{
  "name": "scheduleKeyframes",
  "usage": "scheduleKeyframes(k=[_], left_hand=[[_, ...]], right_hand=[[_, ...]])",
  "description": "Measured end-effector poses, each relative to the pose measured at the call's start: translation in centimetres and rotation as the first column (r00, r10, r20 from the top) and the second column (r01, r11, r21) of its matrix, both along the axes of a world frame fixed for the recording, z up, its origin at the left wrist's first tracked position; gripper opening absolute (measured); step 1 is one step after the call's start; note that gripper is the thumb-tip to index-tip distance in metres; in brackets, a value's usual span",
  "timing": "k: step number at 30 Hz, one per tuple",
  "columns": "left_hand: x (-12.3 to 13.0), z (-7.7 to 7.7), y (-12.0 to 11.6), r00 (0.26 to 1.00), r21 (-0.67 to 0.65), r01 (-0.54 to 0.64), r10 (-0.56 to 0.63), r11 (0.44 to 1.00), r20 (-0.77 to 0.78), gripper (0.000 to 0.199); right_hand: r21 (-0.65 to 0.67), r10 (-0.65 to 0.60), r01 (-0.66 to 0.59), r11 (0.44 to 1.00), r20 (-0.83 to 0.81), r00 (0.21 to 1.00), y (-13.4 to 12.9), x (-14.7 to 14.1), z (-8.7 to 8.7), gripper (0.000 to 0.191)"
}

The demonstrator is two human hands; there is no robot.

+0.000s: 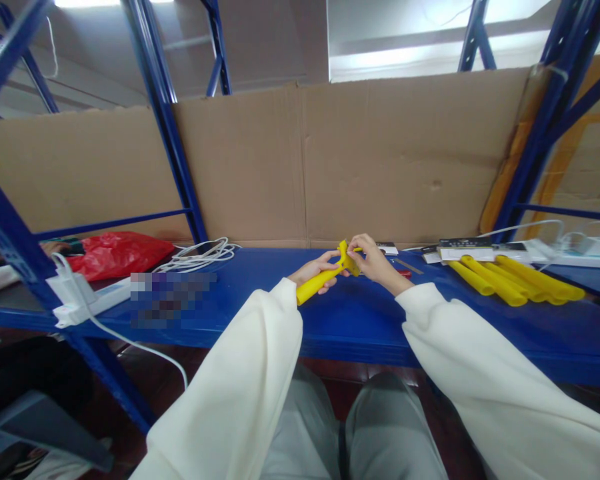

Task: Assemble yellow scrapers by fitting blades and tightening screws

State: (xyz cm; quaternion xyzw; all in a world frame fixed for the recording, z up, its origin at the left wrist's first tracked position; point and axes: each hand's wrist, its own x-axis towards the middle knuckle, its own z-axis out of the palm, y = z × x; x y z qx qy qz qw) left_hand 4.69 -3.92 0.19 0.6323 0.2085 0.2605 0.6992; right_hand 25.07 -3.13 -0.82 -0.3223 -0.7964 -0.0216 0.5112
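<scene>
A yellow tool with a thick round handle (316, 285) and a flared head is held above the blue shelf top, near its middle. My left hand (320, 269) is wrapped round the tool just below its head, with the handle pointing down and to the left. My right hand (369, 259) is closed at the right side of the yellow head, its fingertips pinching the edge there. Whether a separate small piece is between those fingertips is too small to tell.
Several yellow handles (517, 280) lie with black and white cards on the right. A red bag (123, 255), coiled white cable (203, 255) and white power strip (97, 303) are on the left. Cardboard (380, 160) stands behind, between blue posts. A small red object (405, 273) lies beyond my right wrist.
</scene>
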Motion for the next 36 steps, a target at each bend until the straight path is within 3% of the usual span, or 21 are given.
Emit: scheduleKeyframes(k=[6,10,17,25,31,36], left_hand=[[-0.1,-0.1,0.4,0.999,-0.005,0.054,-0.054,0.999,0.003,0.060],[0.0,0.1,0.0,0.999,0.008,0.029,-0.029,1.000,-0.016,0.059],[0.2,0.0,-0.1,0.999,0.046,-0.014,0.015,0.999,-0.039,0.060],[0.3,-0.2,-0.2,0.992,0.075,-0.058,0.066,0.995,-0.107,0.062],[0.5,0.1,-0.8,0.989,0.084,-0.084,0.093,0.993,-0.111,0.060],[0.5,0.3,-1.3,0.990,0.086,-0.097,0.105,0.992,-0.094,0.062]], right_hand=[[-0.001,-0.025,0.025,1.000,0.012,1.000,0.2,-0.2,-0.1,0.008],[-0.012,-0.057,0.057,0.998,0.010,0.998,0.2,-0.3,-0.2,0.008],[-0.181,-0.032,0.001,0.983,-0.171,0.985,1.3,0.0,-1.1,0.008],[-0.456,0.023,-0.170,0.873,-0.311,0.950,1.6,0.4,-1.5,0.022],[-0.534,0.100,-0.320,0.783,-0.399,0.911,0.9,0.1,-1.2,0.023],[-0.548,0.132,-0.353,0.758,-0.401,0.907,0.6,-0.1,-0.8,0.020]])
